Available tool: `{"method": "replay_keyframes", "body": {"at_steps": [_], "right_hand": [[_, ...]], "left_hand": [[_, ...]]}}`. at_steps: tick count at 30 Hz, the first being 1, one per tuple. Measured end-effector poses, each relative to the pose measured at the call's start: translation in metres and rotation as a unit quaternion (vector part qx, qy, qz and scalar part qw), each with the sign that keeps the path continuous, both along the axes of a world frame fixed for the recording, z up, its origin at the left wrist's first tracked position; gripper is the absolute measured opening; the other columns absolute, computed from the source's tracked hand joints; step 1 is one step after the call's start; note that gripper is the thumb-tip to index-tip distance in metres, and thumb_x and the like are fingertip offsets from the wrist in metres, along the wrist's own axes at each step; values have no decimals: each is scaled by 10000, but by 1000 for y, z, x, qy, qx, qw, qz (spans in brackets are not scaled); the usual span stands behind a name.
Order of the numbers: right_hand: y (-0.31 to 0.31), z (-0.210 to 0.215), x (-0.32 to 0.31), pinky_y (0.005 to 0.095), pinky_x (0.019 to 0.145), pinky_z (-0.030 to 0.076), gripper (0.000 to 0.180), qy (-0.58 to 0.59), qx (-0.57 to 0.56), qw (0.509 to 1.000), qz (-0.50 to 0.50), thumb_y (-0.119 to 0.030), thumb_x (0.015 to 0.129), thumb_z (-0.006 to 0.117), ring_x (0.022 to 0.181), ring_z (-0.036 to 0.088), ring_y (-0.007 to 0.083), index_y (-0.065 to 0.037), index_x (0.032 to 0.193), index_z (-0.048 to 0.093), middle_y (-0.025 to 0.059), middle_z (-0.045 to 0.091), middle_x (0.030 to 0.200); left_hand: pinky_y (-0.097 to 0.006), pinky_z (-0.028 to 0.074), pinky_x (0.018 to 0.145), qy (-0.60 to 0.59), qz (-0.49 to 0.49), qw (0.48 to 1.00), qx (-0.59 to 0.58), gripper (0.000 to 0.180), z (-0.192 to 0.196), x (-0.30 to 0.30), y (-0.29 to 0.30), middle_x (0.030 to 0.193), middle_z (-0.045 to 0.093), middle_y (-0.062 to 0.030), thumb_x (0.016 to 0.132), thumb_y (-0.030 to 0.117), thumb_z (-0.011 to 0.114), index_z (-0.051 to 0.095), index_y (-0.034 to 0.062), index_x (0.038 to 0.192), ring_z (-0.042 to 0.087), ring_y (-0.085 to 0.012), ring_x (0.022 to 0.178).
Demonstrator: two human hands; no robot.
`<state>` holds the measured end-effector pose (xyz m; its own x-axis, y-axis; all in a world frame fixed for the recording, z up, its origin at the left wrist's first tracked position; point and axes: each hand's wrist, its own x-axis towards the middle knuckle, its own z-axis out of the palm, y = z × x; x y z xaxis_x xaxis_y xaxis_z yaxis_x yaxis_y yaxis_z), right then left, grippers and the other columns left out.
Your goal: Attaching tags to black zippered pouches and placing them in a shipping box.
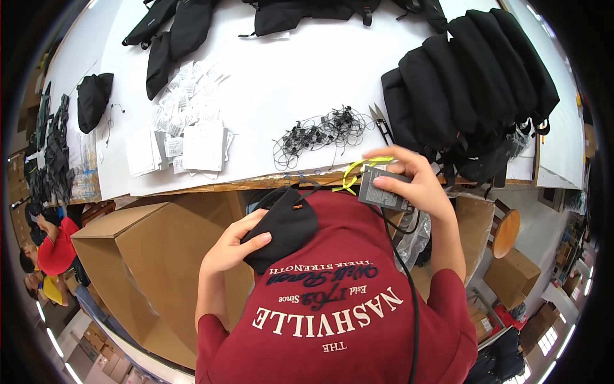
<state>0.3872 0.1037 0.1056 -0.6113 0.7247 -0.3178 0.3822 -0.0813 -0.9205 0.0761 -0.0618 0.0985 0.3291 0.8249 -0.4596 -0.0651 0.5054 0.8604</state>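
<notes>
My left hand (232,246) is closed on a small black fabric pouch (289,224), thumb across its front, in front of my body below the table edge. A dark strap loop shows at the pouch's top. My right hand (419,181) grips a flat dark grey rectangular block (378,192) with fine print on it, held beside the table edge. A bright yellow cord (347,179) hangs by the block, under my fingers. From near the block a black cable (409,281) runs down over my red shirt.
On the white table (262,83) lie looped black strings (326,131), small scissors (382,121), white tags (185,105) and white cards (203,147). Stuffed black bags (473,77) stand at the right. A large cardboard box (153,262) is below left; another person (57,246) sits far left.
</notes>
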Motion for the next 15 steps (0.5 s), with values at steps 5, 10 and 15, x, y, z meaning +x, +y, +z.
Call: {"method": "replay_keyframes", "body": {"at_steps": [5,10,15], "right_hand": [[1,-15,-17,314,823,474,490,452,-361,815,-36,-257,857,677,882,626,189,-11,1244,504,160,635,1023],[27,-48,-63,264,724,465,310,317,-139,926,-151,-246,885,668,755,588,128,-1,1070,627,49,631,837],[28,-29,-123,223,591,410,212,371,-220,871,-236,-211,958,542,655,523,58,-24,1011,626,-8,609,790]], "left_hand": [[-315,374,963,-3,-34,999,7,297,0,2,4,1189,545,-100,940,173,564,589,-62,1120,509,-194,1105],[-324,382,965,-15,-60,998,30,272,2,7,6,1201,557,-113,934,153,572,609,-54,1105,515,-212,1114],[-332,387,972,-16,-65,997,34,249,0,12,6,1197,568,-124,924,141,586,629,-48,1080,519,-225,1129]]}}
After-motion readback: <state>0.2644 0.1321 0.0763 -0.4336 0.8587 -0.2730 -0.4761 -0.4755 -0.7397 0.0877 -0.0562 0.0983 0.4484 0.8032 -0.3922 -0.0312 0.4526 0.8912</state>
